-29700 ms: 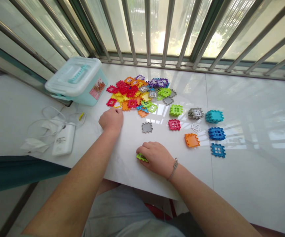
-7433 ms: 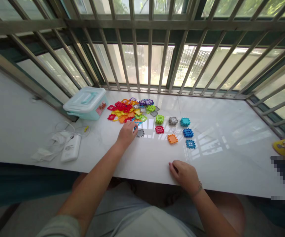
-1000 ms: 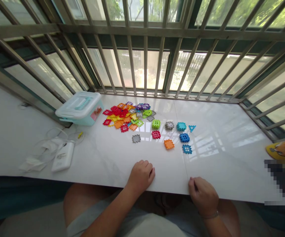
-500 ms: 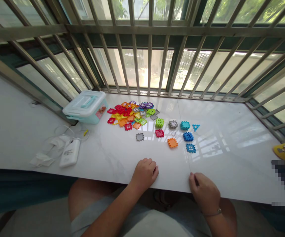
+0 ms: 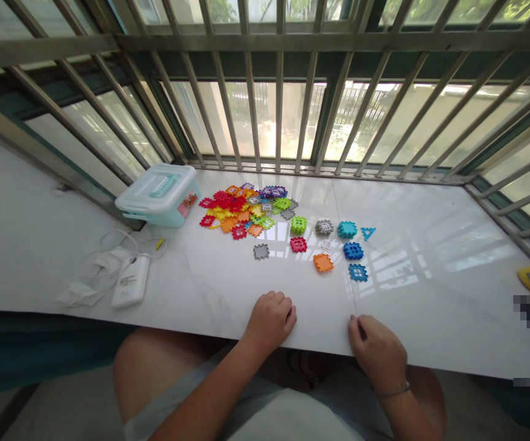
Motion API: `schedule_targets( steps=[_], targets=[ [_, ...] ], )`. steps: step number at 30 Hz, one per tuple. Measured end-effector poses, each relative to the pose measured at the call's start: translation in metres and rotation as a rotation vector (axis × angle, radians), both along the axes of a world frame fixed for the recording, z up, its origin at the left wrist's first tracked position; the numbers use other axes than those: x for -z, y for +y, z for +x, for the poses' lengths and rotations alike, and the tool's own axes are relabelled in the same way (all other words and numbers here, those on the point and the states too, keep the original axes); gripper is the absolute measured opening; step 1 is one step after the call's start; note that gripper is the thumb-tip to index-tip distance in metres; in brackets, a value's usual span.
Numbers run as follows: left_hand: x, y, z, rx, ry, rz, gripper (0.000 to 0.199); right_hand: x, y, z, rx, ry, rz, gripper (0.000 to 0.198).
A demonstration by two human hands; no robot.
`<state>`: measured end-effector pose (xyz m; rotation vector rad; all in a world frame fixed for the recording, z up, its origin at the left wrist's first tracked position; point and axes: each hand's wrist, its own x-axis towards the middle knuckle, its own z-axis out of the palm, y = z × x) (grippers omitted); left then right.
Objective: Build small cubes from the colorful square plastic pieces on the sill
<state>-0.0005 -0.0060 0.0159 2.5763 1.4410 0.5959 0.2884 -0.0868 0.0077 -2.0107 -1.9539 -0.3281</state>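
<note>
My left hand (image 5: 270, 320) rests as a loose fist on the white tabletop near its front edge, with nothing showing in it. To the right, my right hand (image 5: 378, 349) lies curled at the same edge, also with no object visible in its fingers. Beyond my hands lie toothed plastic building tiles. Nearest my left hand is a grey tile (image 5: 261, 252). An orange tile (image 5: 323, 263) and a blue window tile (image 5: 358, 272) lie ahead of my right hand. Behind them are a red tile (image 5: 298, 245), a dark blue stack (image 5: 353, 250), a green stack (image 5: 298, 225), a grey stack (image 5: 324, 227) and a teal stack (image 5: 347, 229).
A mixed heap of tiles (image 5: 228, 202) lies at the back left, beside a lidded mint box (image 5: 159, 193). A white power bank (image 5: 131, 282) with cables sits at left. A blue triangle piece (image 5: 368, 234) is right of the stacks. Metal bars (image 5: 281, 110) border the back.
The view has shifted slightly. Both hands stay in the same resting pose, and the tiles keep their places on the table.
</note>
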Motion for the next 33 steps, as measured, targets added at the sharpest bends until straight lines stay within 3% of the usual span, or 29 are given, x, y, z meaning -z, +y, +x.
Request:
schedule_targets(
  steps=[33],
  targets=[
    [-0.0012,-0.0009,0.0002,0.000,0.005,-0.016,0.020,-0.0005,-0.0026,-0.0017,0.021,-0.010,0.043,0.043]
  ],
)
